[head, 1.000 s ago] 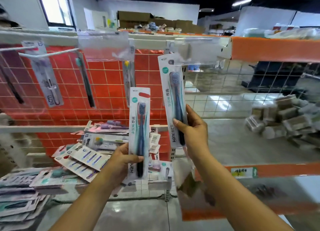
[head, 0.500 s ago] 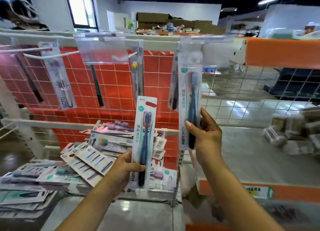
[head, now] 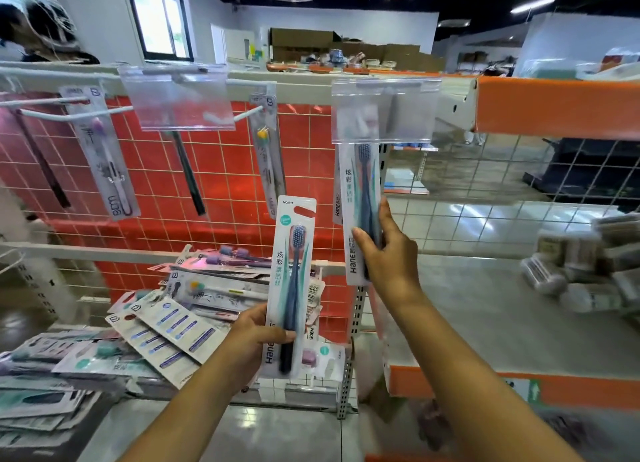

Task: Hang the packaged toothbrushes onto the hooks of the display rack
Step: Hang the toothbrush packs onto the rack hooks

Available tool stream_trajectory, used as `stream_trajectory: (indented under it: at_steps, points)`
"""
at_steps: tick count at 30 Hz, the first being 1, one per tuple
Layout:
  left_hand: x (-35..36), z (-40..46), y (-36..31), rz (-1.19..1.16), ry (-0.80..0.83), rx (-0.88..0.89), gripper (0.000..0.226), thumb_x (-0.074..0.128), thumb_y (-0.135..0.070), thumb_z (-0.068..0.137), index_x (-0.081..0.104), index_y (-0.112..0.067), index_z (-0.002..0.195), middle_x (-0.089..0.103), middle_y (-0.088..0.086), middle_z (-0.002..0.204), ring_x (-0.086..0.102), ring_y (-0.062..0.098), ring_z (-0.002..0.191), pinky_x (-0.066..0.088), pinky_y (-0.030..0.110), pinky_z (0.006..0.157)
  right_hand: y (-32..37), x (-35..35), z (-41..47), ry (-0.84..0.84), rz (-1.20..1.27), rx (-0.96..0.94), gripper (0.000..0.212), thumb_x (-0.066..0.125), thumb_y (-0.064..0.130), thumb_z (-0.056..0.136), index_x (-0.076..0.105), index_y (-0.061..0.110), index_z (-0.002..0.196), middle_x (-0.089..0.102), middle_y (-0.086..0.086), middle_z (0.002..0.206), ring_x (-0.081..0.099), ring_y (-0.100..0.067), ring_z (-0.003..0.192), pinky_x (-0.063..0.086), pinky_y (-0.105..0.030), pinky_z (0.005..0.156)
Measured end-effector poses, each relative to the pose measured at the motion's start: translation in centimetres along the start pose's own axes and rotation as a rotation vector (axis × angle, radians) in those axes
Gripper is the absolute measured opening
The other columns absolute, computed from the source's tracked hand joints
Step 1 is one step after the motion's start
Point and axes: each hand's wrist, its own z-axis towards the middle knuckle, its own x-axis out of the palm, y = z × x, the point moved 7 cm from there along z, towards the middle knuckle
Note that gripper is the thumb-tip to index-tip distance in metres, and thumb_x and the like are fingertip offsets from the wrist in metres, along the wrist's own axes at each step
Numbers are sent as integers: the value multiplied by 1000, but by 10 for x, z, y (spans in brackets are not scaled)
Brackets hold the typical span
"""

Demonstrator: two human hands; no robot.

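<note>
Head view: right hand (head: 386, 257) fingers (head: 384, 216) wrap toothbrush pack (head: 360, 198).

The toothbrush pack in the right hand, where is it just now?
The toothbrush pack is held upright right of centre by the right hand, its top behind the clear label holder, right of the red grid panel.

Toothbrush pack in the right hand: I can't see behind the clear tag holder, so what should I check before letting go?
1. Right hand has a firm grip on the raised pack: ok.
2. Pack's hang hole on the hook: cannot tell, the clear tag holder covers its top.
3. Raised pack upright: ok.
4. Left hand holds the next pack ready: ok.
5. A same-brand pack hangs just behind: ok.
</note>
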Motion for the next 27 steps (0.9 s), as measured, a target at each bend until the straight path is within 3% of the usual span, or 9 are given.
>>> stream_trajectory:
  at_steps: [2, 6, 10, 14, 18, 21, 24, 27]
  points:
    - [1, 0, 0, 8, 8, -6, 46, 62, 6, 48, 62, -1, 93, 72, 8, 74, 70, 21, 70, 52, 30, 63, 7, 3, 11, 14, -35, -32, 67, 54, 28, 94, 15, 25, 149, 64, -7, 98, 65, -20, 83, 57, -32, 77]
    - [0, -2, -3, 4, 7, 4, 46, 61, 5, 47, 61, -1, 93, 72, 8, 72, 70, 20, 67, 54, 24, 56, 13, 9, 28, 15, -41, -18, 66, 51, 23, 96, 13, 17, 149, 58, -2, 93, 58, -12, 77, 49, -20, 71]
    - [-2, -6, -4, 13, -1, 12, 51, 61, 6, 47, 61, 1, 98, 72, 11, 77, 70, 24, 71, 52, 31, 64, 15, 15, 36, 16, -16, 11, 64, 50, 21, 96, 15, 14, 149, 49, 3, 93, 50, -7, 73, 43, -13, 66]
    - [-2, -10, -8, 17, -11, 26, 46, 60, 6, 47, 62, 0, 92, 72, 10, 74, 70, 22, 68, 51, 32, 63, 13, 16, 43, 16, -12, 46, 63, 50, 20, 96, 16, 14, 149, 58, -9, 114, 51, -10, 81, 46, -21, 72]
    - [0, -16, -11, 33, -2, 42, 46, 61, 6, 48, 63, 0, 93, 72, 11, 75, 70, 22, 70, 54, 24, 56, 8, 21, 45, 73, 9, 99, 67, 51, 21, 95, 13, 21, 150, 57, -13, 114, 59, -24, 92, 48, -32, 80]
    - [-2, -20, -10, 43, -16, 44, 49, 62, 5, 48, 63, -1, 97, 72, 12, 80, 70, 23, 74, 54, 27, 61, 3, 30, 46, 143, -58, 144, 59, 55, 23, 92, 29, 13, 144, 59, -11, 113, 60, -29, 98, 49, -33, 78]
    - [-3, -23, -11, 49, -28, 52, 53, 62, 4, 47, 62, 0, 100, 72, 10, 80, 70, 22, 74, 51, 30, 67, -3, 33, 45, 171, -104, 170, 39, 56, 26, 92, 49, 5, 124, 60, -11, 109, 57, -26, 93, 46, -31, 74]
    - [-3, -28, -17, 45, -34, 72, 52, 61, 4, 47, 61, -1, 99, 72, 9, 76, 70, 21, 71, 54, 26, 61, -9, 34, 40, 215, -152, 191, 34, 55, 29, 92, 55, 6, 116, 62, -9, 101, 58, -22, 87, 48, -31, 74]
